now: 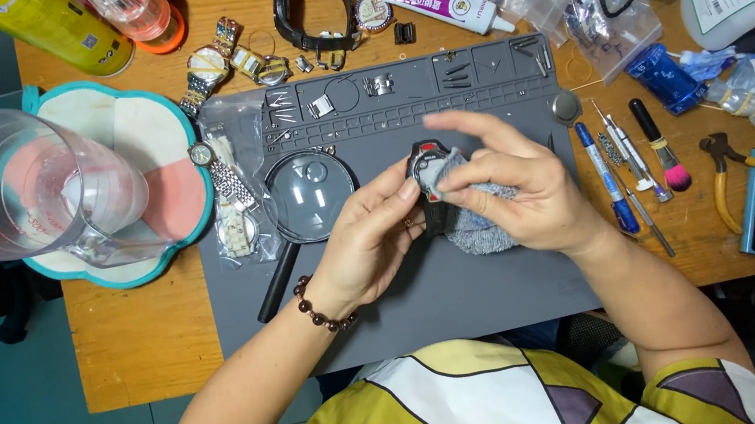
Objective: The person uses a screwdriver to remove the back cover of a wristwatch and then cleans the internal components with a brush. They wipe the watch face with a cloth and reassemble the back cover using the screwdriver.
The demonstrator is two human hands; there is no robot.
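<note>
The person wears a short-sleeved top [461, 405] with broad yellow and white patches, purple wedges and thin dark outlines between them. A bracelet [318, 312] of round, dark reddish-brown beads circles the left wrist. Both forearms and hands are bare, with no rings or gloves showing.

a grey work mat [467, 297] lies on an orange-brown wooden table [138, 346]. the watch [426, 159] is black with red, the cloth [481, 223] grey. the bead bracelet [318, 312] is dark brown. the pliers [743, 169] have yellow handles; the brush [674, 175] has pink bristles.
</note>
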